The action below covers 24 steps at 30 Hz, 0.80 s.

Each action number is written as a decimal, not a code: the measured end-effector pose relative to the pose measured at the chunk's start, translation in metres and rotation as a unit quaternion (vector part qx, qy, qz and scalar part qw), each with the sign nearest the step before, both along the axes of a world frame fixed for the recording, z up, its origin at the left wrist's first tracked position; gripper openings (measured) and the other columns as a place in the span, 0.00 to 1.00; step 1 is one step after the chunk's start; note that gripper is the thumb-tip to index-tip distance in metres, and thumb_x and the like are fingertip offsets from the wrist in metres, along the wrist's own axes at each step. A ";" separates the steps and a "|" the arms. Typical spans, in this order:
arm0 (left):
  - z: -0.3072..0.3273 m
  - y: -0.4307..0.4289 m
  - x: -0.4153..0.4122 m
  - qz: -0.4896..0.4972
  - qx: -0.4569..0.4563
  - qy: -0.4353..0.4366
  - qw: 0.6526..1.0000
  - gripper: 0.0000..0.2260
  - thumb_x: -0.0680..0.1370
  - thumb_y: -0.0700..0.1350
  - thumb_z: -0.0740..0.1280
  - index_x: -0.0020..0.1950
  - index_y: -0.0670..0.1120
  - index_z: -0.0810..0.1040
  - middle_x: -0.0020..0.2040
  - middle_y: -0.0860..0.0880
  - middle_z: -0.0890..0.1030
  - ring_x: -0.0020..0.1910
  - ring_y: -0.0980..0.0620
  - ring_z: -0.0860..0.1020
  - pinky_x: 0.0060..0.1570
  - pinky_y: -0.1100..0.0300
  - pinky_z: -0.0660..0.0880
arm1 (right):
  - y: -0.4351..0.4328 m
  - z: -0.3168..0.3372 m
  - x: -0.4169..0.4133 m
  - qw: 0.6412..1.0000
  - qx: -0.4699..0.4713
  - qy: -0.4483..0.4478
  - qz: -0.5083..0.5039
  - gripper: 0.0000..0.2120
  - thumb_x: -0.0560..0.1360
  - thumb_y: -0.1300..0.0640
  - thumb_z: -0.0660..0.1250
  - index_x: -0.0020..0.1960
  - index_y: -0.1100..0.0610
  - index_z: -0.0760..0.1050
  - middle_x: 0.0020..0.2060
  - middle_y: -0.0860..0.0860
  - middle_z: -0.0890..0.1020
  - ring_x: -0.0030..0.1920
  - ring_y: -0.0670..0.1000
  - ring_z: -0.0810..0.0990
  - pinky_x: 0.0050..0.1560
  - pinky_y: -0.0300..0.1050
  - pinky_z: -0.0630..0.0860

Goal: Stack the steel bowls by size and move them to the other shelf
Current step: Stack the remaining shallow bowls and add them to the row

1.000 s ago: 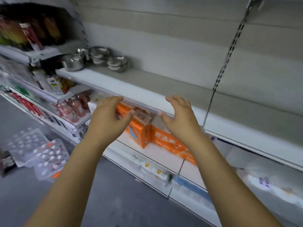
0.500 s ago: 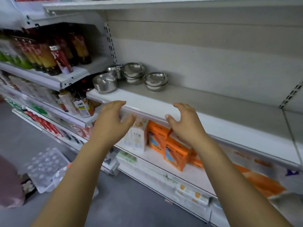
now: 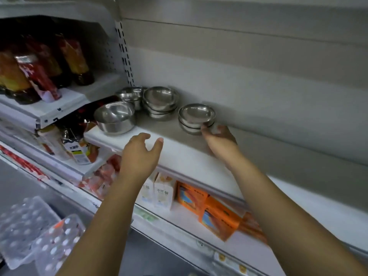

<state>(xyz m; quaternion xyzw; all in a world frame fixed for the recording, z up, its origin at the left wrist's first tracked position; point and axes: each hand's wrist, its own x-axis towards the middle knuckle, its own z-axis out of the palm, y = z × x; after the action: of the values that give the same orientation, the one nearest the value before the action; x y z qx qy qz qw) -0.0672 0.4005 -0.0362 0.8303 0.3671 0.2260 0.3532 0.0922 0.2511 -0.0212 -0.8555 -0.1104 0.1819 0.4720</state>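
Steel bowls stand at the left end of a white shelf (image 3: 179, 154). A deep bowl (image 3: 115, 118) sits at the front left, with another deep bowl (image 3: 130, 94) behind it. A stack of shallow bowls (image 3: 161, 102) stands in the middle. A smaller stack of shallow bowls (image 3: 196, 118) is at the right. My right hand (image 3: 220, 140) touches the front right side of this small stack, fingers curled against it. My left hand (image 3: 142, 154) hovers open above the shelf's front edge, holding nothing.
Sauce bottles (image 3: 39, 64) fill the higher shelf at left. Cartons (image 3: 159, 196) and orange boxes (image 3: 217, 216) sit on the shelf below. Clear plastic egg trays (image 3: 35, 232) lie at the lower left. A perforated upright (image 3: 124, 48) divides the shelf units.
Both hands have risen from the shelf's front edge. My right hand has reached in to the small bowl stack. The view has moved closer to the bowls.
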 end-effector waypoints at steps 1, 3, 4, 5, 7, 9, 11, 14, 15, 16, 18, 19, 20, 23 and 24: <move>0.000 0.006 0.006 0.003 -0.018 -0.004 1.000 0.25 0.82 0.57 0.66 0.73 0.42 0.75 0.71 0.45 0.78 0.66 0.46 0.78 0.62 0.56 0.71 | 0.008 -0.001 0.007 1.000 0.004 0.014 -0.018 0.36 0.77 0.32 0.65 0.76 0.53 0.64 0.60 0.54 0.83 0.56 0.59 0.85 0.56 0.50 0.81; 0.000 0.019 0.017 0.013 -0.059 -0.009 0.998 0.25 0.82 0.58 0.66 0.73 0.42 0.75 0.69 0.46 0.79 0.63 0.48 0.78 0.59 0.60 0.69 | 0.020 -0.001 0.018 0.997 0.034 0.043 -0.048 0.33 0.76 0.34 0.66 0.73 0.52 0.65 0.51 0.55 0.85 0.46 0.59 0.88 0.52 0.57 0.85; -0.001 0.029 0.023 0.016 -0.084 -0.013 0.996 0.26 0.82 0.59 0.66 0.73 0.42 0.74 0.68 0.47 0.79 0.62 0.48 0.78 0.59 0.59 0.69 | 0.025 -0.002 0.023 0.995 0.057 0.060 -0.060 0.32 0.77 0.36 0.67 0.73 0.53 0.66 0.50 0.55 0.84 0.44 0.59 0.88 0.49 0.58 0.86; 0.000 0.039 0.030 0.016 -0.111 -0.024 0.993 0.27 0.81 0.60 0.66 0.73 0.43 0.73 0.66 0.47 0.79 0.63 0.47 0.79 0.62 0.57 0.71 | 0.030 -0.002 0.027 0.992 0.080 0.076 -0.066 0.32 0.77 0.38 0.68 0.73 0.54 0.66 0.49 0.56 0.84 0.42 0.59 0.88 0.46 0.59 0.86; 0.000 0.060 0.045 0.008 -0.172 -0.053 0.984 0.32 0.79 0.65 0.67 0.74 0.45 0.71 0.64 0.48 0.79 0.64 0.43 0.80 0.67 0.48 0.75 | 0.038 -0.003 0.034 0.986 0.117 0.097 -0.067 0.28 0.78 0.42 0.69 0.71 0.56 0.68 0.49 0.58 0.84 0.39 0.60 0.87 0.42 0.58 0.87; 0.005 0.076 0.059 -0.006 -0.207 -0.069 0.976 0.34 0.73 0.70 0.67 0.71 0.49 0.72 0.61 0.50 0.81 0.62 0.42 0.81 0.67 0.43 0.76 | 0.044 -0.005 0.038 0.979 0.150 0.111 -0.078 0.24 0.79 0.46 0.69 0.69 0.57 0.69 0.50 0.61 0.84 0.43 0.63 0.87 0.42 0.58 0.87; 0.007 0.091 0.075 -0.017 -0.219 -0.078 0.973 0.41 0.66 0.75 0.65 0.72 0.53 0.71 0.63 0.50 0.82 0.61 0.41 0.82 0.66 0.42 0.77 | 0.049 -0.008 0.040 0.972 0.177 0.120 -0.096 0.22 0.79 0.49 0.69 0.68 0.58 0.71 0.52 0.62 0.84 0.48 0.65 0.87 0.43 0.58 0.87; 0.008 0.105 0.096 -0.038 -0.204 -0.063 0.976 0.51 0.60 0.78 0.61 0.80 0.55 0.61 0.65 0.45 0.82 0.60 0.35 0.82 0.63 0.40 0.79 | 0.055 -0.011 0.041 0.969 0.189 0.113 -0.112 0.19 0.80 0.51 0.69 0.67 0.58 0.73 0.56 0.61 0.82 0.51 0.65 0.86 0.42 0.56 0.87; 0.007 0.107 0.102 -0.045 -0.208 -0.059 0.975 0.54 0.60 0.77 0.60 0.82 0.53 0.57 0.65 0.42 0.81 0.59 0.34 0.82 0.61 0.40 0.79 | 0.057 -0.012 0.041 0.968 0.192 0.109 -0.121 0.18 0.80 0.52 0.69 0.66 0.58 0.74 0.56 0.60 0.82 0.52 0.64 0.86 0.42 0.56 0.87; 0.006 0.110 0.107 -0.047 -0.216 -0.056 0.974 0.56 0.60 0.76 0.60 0.83 0.51 0.54 0.66 0.41 0.81 0.59 0.33 0.82 0.61 0.40 0.80 | 0.059 -0.012 0.040 0.967 0.193 0.105 -0.131 0.17 0.79 0.53 0.70 0.65 0.58 0.75 0.56 0.59 0.82 0.53 0.63 0.86 0.44 0.57 0.87; 0.006 0.114 0.116 -0.048 -0.245 -0.062 0.966 0.59 0.60 0.75 0.60 0.84 0.47 0.50 0.69 0.38 0.78 0.61 0.33 0.82 0.61 0.39 0.80 | 0.062 -0.017 0.041 0.966 0.187 0.089 -0.157 0.15 0.78 0.53 0.69 0.62 0.56 0.77 0.55 0.57 0.82 0.55 0.61 0.85 0.50 0.62 0.86; 0.005 0.117 0.120 -0.045 -0.260 -0.068 0.962 0.58 0.61 0.75 0.61 0.85 0.47 0.48 0.70 0.37 0.76 0.61 0.32 0.81 0.61 0.38 0.80 | 0.063 -0.017 0.040 0.966 0.180 0.077 -0.166 0.13 0.77 0.54 0.68 0.61 0.56 0.78 0.55 0.57 0.82 0.54 0.60 0.84 0.50 0.61 0.86; 0.004 0.121 0.124 -0.042 -0.272 -0.071 0.959 0.57 0.62 0.73 0.61 0.85 0.48 0.47 0.71 0.36 0.75 0.61 0.32 0.81 0.61 0.38 0.80 | 0.063 -0.018 0.039 0.966 0.174 0.069 -0.177 0.11 0.78 0.56 0.67 0.60 0.57 0.78 0.54 0.57 0.82 0.52 0.58 0.84 0.48 0.58 0.86; 0.006 0.127 0.130 -0.044 -0.290 -0.067 0.954 0.51 0.66 0.69 0.60 0.85 0.50 0.47 0.71 0.36 0.74 0.60 0.31 0.81 0.60 0.38 0.80 | 0.060 -0.016 0.033 0.960 0.184 0.048 -0.208 0.07 0.80 0.59 0.63 0.55 0.59 0.78 0.49 0.56 0.81 0.48 0.58 0.84 0.41 0.51 0.86; 0.008 0.127 0.130 -0.050 -0.295 -0.064 0.952 0.47 0.69 0.65 0.60 0.85 0.50 0.49 0.71 0.37 0.74 0.59 0.32 0.81 0.59 0.38 0.81 | 0.058 -0.014 0.031 0.956 0.190 0.043 -0.218 0.07 0.80 0.59 0.63 0.53 0.59 0.78 0.47 0.56 0.81 0.47 0.58 0.85 0.41 0.52 0.86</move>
<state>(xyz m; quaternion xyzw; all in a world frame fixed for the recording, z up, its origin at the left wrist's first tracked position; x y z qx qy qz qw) 0.0627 0.5273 -0.0280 0.6902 0.3520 0.1425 0.6160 0.1233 0.3091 -0.0357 -0.7448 0.0661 0.0866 0.6583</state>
